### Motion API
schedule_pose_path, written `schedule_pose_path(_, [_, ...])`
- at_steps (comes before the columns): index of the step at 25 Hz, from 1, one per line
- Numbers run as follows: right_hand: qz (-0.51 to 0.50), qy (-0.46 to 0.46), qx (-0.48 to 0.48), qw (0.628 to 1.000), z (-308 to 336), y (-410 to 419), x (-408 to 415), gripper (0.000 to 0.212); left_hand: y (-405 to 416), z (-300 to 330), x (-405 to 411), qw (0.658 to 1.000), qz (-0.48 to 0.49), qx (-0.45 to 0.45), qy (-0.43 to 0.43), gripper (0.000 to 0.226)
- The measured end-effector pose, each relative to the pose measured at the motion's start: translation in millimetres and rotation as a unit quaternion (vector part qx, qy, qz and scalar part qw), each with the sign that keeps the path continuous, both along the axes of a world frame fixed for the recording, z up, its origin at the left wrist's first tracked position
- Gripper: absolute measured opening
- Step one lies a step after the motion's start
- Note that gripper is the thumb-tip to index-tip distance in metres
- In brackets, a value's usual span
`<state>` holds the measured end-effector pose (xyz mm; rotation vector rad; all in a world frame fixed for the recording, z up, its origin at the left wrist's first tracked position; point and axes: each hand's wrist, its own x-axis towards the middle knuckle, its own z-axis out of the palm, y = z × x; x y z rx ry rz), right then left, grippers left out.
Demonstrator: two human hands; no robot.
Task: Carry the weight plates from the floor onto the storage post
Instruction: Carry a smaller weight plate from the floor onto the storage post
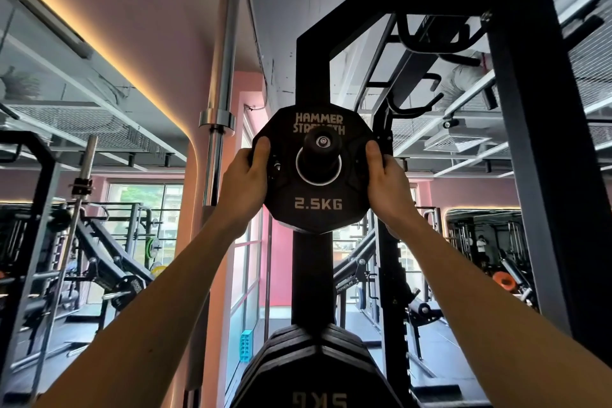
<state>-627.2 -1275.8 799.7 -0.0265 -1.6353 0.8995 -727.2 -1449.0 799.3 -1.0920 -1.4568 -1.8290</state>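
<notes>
Both forearms come in from the bottom corners, reaching up and away. Between them at the bottom edge: a stack of larger black plates on a lower peg, front one marked "5KG", text upside down from this angle.

Left hand grips the left edge of the 2.5 kg plate, thumb over the front face, the other fingers curled behind the rim and out of sight. Right hand mirrors it on the right edge, thumb on front, fingers wrapped behind. Both closed firmly on the plate.

Plate is black, multi-sided, labelled "HAMMER STRENGTH" on top, "2.5KG" below. Its centre hole sits around the storage post; the post's black end cap pokes toward the camera through the hole. Plate is upright, facing the camera. Can't tell how far along the post it sits.

Post comes off a black rack upright running up behind the plate and angling right at the top. Left of it, a chrome barbell stands vertically. Far background: pink walls, windows and other gym machines on both sides.
</notes>
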Motion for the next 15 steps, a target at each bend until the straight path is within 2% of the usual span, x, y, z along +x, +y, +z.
schedule_pose_path(3, [0.004, -0.022, -0.007, 1.000, 0, -2, 7, 0.090, -3, -5, 5, 1.000, -0.022, -0.004, -0.018, 0.044])
schedule_pose_path(8, [0.015, -0.088, 0.003, 0.996, -23, -9, 32, 0.052, -20, -35, 20, 0.995, -0.008, -0.086, -0.047, 0.038])
schedule_pose_path(15, [0.059, -0.120, -0.038, 0.990, -112, -36, 86, 0.045, -57, -132, 76, 0.988, -0.002, -0.119, -0.097, 0.025])
